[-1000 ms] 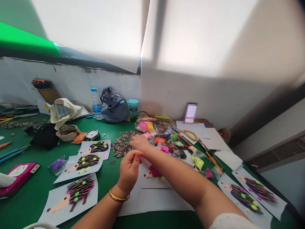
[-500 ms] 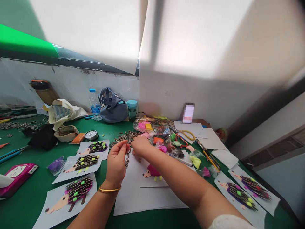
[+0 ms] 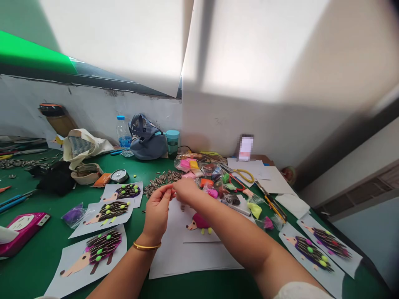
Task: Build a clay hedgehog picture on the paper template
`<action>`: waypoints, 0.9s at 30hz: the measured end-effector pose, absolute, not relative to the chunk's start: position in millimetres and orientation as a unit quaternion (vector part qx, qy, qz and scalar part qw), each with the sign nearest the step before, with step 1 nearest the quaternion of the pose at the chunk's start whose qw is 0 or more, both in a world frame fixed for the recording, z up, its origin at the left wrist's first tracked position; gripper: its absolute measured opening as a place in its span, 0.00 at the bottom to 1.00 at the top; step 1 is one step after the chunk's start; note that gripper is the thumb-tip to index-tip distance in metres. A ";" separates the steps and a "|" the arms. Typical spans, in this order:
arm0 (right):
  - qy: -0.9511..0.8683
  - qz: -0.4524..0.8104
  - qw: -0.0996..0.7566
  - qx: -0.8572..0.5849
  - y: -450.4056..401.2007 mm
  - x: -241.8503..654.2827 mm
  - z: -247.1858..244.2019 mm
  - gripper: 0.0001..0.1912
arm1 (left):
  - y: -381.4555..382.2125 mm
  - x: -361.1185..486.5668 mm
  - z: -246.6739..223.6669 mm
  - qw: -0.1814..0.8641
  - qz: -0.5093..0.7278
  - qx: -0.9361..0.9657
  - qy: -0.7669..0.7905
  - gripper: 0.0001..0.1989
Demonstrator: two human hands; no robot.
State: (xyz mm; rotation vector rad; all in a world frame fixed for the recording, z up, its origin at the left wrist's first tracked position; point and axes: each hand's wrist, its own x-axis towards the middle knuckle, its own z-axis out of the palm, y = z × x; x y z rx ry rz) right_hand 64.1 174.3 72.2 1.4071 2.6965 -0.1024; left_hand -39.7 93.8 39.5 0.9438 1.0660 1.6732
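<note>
My left hand (image 3: 158,207), a gold bangle at its wrist, is closed in a pinch just in front of a pile of striped sunflower seeds (image 3: 160,180). The fingertips of my right hand (image 3: 186,192) meet it there, also closed. Whatever lies between the fingers is hidden or too small to make out. Under my right forearm, a magenta clay hedgehog (image 3: 198,222) with a pale snout and yellow-green feet shows in part on a white sheet (image 3: 174,253).
Finished seed-spined hedgehog pictures lie at left (image 3: 102,249) and right (image 3: 311,253). Bagged coloured clay (image 3: 212,182), yellow-handled scissors (image 3: 245,175) and a box cutter (image 3: 274,203) are beyond my right arm. A blue bag (image 3: 148,141) and water bottle (image 3: 124,137) stand by the wall.
My left hand has shifted slightly right and up, and its fingertips now meet those of my right hand. The right hand has hardly moved.
</note>
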 end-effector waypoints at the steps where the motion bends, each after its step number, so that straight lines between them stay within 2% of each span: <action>1: 0.882 -0.037 0.021 0.469 173.4 69.0 75.9 0.09 | 93.5 -39.2 40.7 0.457 0.673 0.386 0.435 0.19; 4: 0.866 -0.059 -0.071 0.492 164.8 95.1 86.0 0.10 | 91.8 -38.4 43.1 0.466 0.634 0.419 0.453 0.22; 8: 0.831 -0.108 -0.158 0.522 130.1 149.0 82.7 0.10 | 88.1 -37.6 39.8 0.425 0.527 0.557 0.480 0.15; 10: 0.773 -0.219 -0.263 0.534 104.5 175.8 70.2 0.06 | 85.4 -35.8 37.4 0.367 0.440 0.664 0.481 0.12; 13: 0.700 -0.303 -0.334 0.554 66.0 204.6 44.3 0.03 | 80.1 -30.3 37.0 0.301 0.286 0.795 0.443 0.10; 16: 0.659 -0.348 -0.354 0.565 38.5 215.1 21.5 0.02 | 75.2 -23.7 38.7 0.259 0.191 0.865 0.384 0.10; 20: 0.628 -0.369 -0.374 0.574 26.2 210.7 4.7 0.06 | 72.5 -20.2 34.6 0.198 0.158 0.899 0.357 0.14; 23: 0.646 -0.338 -0.361 0.581 26.2 207.2 -1.0 0.07 | 71.5 -21.0 26.9 0.172 0.157 0.907 0.351 0.15; 27: 0.668 -0.274 -0.351 0.596 24.7 209.3 -5.1 0.08 | 67.5 -19.4 24.2 0.147 0.142 0.910 0.360 0.10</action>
